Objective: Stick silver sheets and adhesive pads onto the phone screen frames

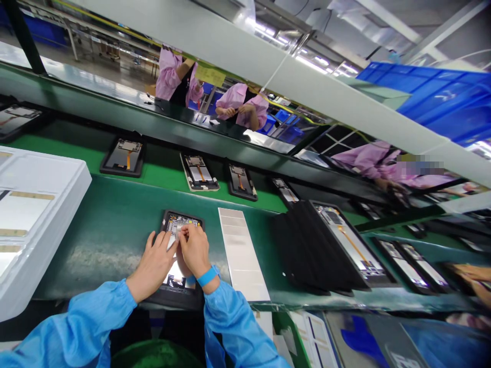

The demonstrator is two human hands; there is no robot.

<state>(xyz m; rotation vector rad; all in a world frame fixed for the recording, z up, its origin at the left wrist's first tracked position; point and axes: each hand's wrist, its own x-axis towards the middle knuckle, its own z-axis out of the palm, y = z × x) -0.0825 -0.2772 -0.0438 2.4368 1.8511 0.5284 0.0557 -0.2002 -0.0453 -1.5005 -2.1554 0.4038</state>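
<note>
I see left hand (pixel 153 267) open, fingers resting on black tablet frame (pixel 183 221) — likely steadying it. Right hand (pixel 195 250) bunched at frame's middle, grasp unclear. Frame sits on green conveyor belt (pixel 115 230) within easy reach, white sheet strip (pixel 241 250) just beside.

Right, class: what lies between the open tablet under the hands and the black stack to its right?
A long white sheet lies flat on the green bench, shown in the head view.

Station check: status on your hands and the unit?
Left hand, right hand, both on open tablet housing. White strip lies to its right, not touching.
</note>
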